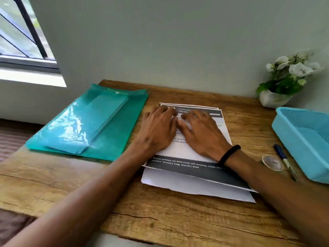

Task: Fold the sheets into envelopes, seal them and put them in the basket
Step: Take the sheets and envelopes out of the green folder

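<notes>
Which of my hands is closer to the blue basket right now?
Right. Your right hand lies flat on the printed sheet, on the side toward the blue basket at the table's right edge. Your left hand lies beside it on the same sheet, farther from the basket.

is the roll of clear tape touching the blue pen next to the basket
Cannot tell. In the head view the clear tape roll sits right beside the blue pen; their edges look very close, but blur hides any gap.
</notes>
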